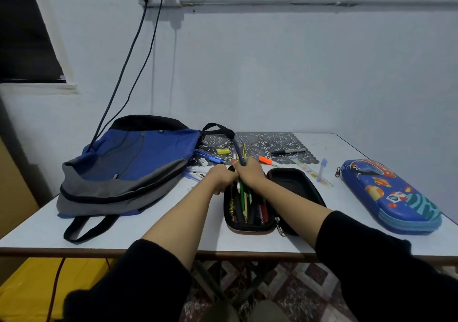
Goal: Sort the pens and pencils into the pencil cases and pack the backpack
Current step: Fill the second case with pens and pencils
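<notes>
A pale blue wall with a socket and two hanging cables stands behind a white table (pixel 247 243), and a dark lace mat (pixel 272 140) lies at its far edge. On the left of the table lies the blue and grey backpack (pixel 128 168), flat and apparently zipped. In the middle sits the black pencil case (pixel 250 210), opened like a book, its near half already stocked with several pens and pencils lying lengthwise. Well off to the right, the blue space-print pencil case (pixel 389 195) is zipped closed.

The person's right hand (pixel 250 174) is curled tight round a small bundle of pencils (pixel 241 155), which stick up and away from the fist, over the far end of the black case. The left hand (pixel 221 176) is closed too, pressed against the case's far left corner; whether it grips the rim or only steadies it I cannot tell.

The step looks like feeding this bundle into the case. To do it well, I would lower the tips first along the length of the tray, in line with what is in there, and let go only once they lie flat (a crossed pencil will stop the lid closing).

Still out on the mat: a black marker (pixel 288 151), an orange highlighter (pixel 267 161), a blue pen (pixel 210 157), a yellow eraser (pixel 223 151), a white eraser (pixel 202 162), and a clear ruler (pixel 311 171) just beyond the case.
</notes>
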